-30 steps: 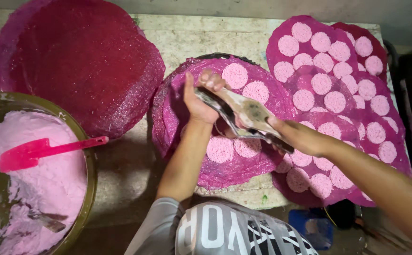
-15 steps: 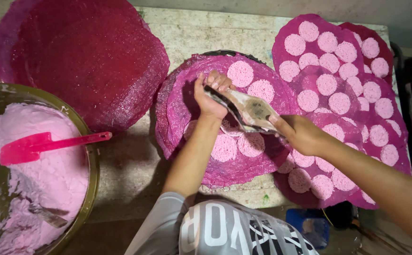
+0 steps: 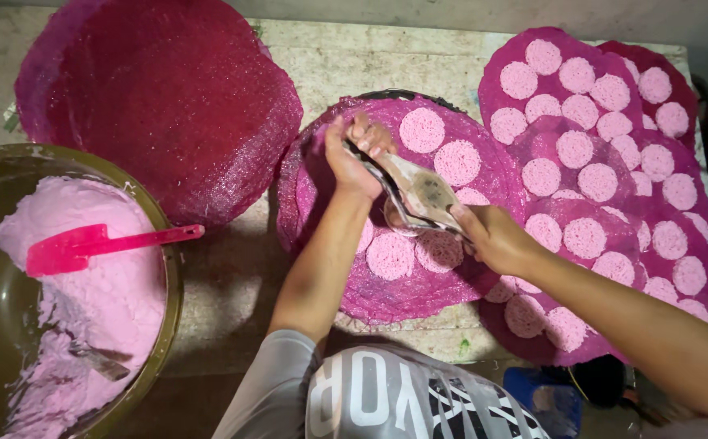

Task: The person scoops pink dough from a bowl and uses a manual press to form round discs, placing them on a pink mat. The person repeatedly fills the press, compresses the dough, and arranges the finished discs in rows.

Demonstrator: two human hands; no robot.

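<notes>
One bowl [image 3: 159,244], one pink spatula [image 3: 94,244]

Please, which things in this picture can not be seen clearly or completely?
- Head view: the metal tool between the left hand and right hand; both hands cover its ends.
- The pink rounds under the hands and tool on the middle mesh tray.
- The big bowl of pink paste, cut off by the left and bottom edges.
- A small tool half sunk in the paste.
- The blue thing at the bottom, too dark.
</notes>
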